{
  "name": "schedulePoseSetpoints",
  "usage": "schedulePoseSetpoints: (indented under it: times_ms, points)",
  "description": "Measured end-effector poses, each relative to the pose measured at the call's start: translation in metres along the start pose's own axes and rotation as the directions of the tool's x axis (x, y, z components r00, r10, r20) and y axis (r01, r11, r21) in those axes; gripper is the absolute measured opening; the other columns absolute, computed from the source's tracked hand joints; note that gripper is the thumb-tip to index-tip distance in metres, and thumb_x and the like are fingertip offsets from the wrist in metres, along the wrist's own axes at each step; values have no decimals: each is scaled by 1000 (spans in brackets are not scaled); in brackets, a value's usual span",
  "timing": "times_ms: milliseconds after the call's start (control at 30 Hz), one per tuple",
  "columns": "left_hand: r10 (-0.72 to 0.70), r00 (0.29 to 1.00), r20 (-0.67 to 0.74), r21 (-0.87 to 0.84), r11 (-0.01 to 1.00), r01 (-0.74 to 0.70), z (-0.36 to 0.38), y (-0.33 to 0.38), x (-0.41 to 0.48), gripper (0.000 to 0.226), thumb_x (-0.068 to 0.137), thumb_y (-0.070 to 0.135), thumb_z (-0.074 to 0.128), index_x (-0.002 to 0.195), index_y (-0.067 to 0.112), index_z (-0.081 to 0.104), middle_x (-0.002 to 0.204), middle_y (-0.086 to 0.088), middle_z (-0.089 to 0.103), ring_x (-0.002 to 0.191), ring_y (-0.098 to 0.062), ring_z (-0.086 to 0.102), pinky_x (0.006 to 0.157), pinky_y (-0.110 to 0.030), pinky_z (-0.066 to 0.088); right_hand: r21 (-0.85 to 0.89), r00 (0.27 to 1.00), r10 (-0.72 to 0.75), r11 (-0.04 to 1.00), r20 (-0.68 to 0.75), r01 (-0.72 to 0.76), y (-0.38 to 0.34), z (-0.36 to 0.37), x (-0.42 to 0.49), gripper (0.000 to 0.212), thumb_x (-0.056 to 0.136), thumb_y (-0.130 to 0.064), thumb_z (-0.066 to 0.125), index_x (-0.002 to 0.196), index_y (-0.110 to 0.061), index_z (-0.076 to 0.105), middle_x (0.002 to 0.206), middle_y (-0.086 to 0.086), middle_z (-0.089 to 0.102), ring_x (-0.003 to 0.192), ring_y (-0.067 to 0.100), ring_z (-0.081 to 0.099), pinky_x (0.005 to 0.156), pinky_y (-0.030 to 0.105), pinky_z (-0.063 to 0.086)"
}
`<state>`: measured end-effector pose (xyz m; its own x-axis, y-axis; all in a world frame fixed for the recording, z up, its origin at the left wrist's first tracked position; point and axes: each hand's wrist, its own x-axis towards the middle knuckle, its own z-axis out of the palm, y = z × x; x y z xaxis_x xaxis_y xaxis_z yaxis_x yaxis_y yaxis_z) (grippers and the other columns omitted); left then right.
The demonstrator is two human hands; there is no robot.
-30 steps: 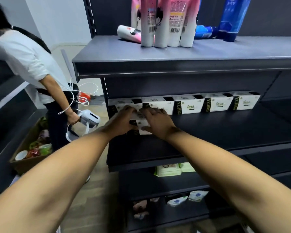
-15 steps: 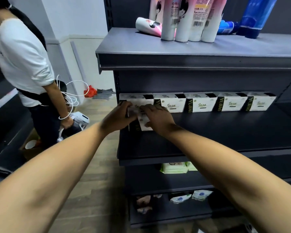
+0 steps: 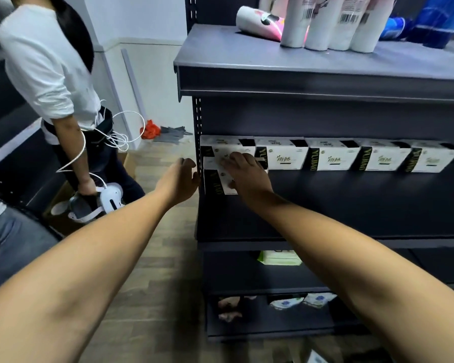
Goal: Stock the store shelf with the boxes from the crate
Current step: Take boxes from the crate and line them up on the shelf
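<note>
Several white boxes with black ends stand in a row at the back of the dark middle shelf. In front of the leftmost one sits another white box, at the shelf's left end. My right hand lies on top of this front box, fingers spread over it. My left hand hangs just off the shelf's left edge, fingers loosely curled, holding nothing. The crate is not in view.
A person in a white shirt stands at the left holding a white device with cables. Pink and white tubes and blue bottles stand on the top shelf. Packets lie on the lower shelves.
My left hand has let go of the front box and drawn back to the left, off the shelf. My right hand stays on the box. The view has shifted left.
</note>
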<state>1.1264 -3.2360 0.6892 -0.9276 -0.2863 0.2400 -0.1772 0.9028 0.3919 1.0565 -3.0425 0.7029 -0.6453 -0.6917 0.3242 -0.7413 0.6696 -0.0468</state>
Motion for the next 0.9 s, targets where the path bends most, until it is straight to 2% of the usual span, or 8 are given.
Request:
schedulePoseSetpoints:
  times_ms: [167,367,533,733,900]
  points:
    - [-13,999,33,-8,1000,13,-3,-9,4,37,97,26,50,126,5,58,122,-15,61,109,-35,60,87,-45,52,-8,1000,4,1000,-15,-4,-4,9,14,70,87,-7,66,150,-22,38,149,6,40,136,32,34,112,42,28]
    - [-2,999,52,-26,1000,4,-2,-14,12,38,97,27,50,127,5,58,123,-15,60,109,-34,60,87,-45,52,1,998,-5,1000,-62,5,-1,18,30,71,80,-4,70,145,-21,46,143,6,47,131,34,42,109,44,33]
    - [-6,998,62,-33,999,8,-2,-17,14,39,97,29,50,127,6,57,122,-13,61,109,-32,60,87,-46,52,-10,999,13,1000,-38,-14,3,18,41,74,85,-8,66,151,-27,36,149,3,40,135,31,38,110,42,31]
    - [7,998,69,-13,1000,-6,-4,-18,9,40,98,32,52,128,7,56,126,-12,60,114,-32,58,89,-44,50,-37,996,13,999,-86,-17,2,24,42,77,78,-5,72,147,-26,43,147,0,44,129,30,44,108,43,35]
    - [107,994,12,39,993,-107,-4,-14,-3,34,96,33,54,120,10,61,115,-9,62,102,-32,61,78,-42,52,-98,997,78,992,-21,-80,-4,21,35,85,80,-11,71,151,-29,28,153,-2,33,142,29,27,118,46,17]
